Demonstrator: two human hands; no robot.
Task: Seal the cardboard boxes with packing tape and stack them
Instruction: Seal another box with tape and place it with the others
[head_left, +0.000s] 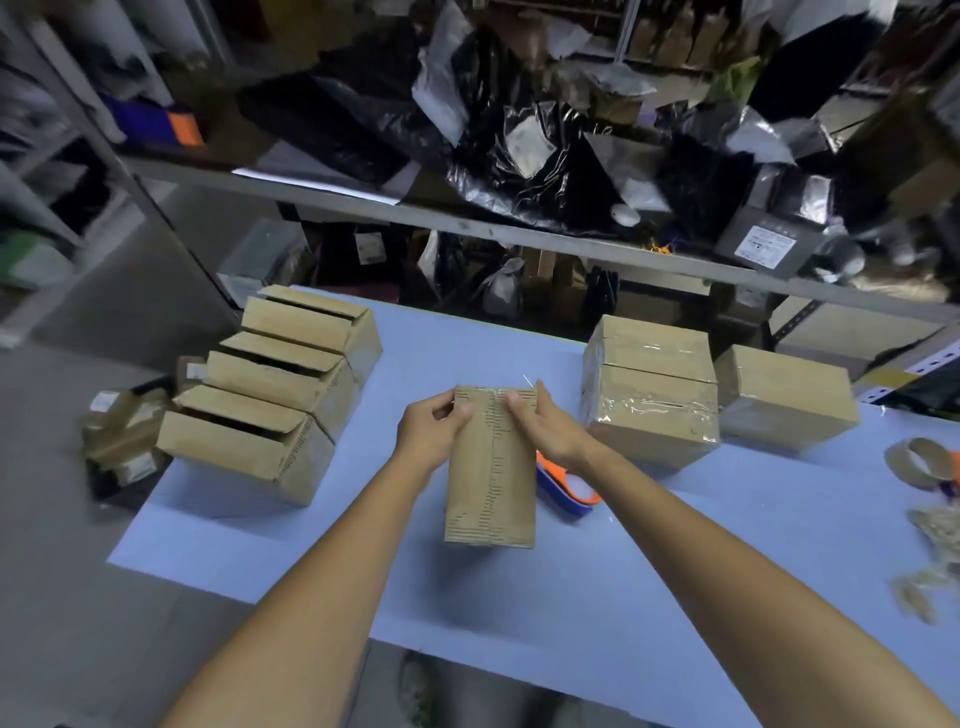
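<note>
The cardboard box (491, 478) stands on its end on the blue table (649, 597), right between the two hands. The left hand (434, 431) holds its top left edge, thumb on the front. The right hand (545, 423) holds its top right corner, where a bit of clear tape (498, 393) shines. Rows of dark marks run down the box front, but they are too blurry to read.

An orange and purple tape tool (566, 488) lies just behind the right wrist. Past the right hand sit two taped boxes (649, 400), one on top of the other, with a plain box (784, 400) beside them. Well past the left hand sit three open boxes (270, 400). Far out to the right lie empty tape rolls (917, 462). Up on the shelf, a grey parcel (774, 228) has a white label (766, 247), too small to read.
</note>
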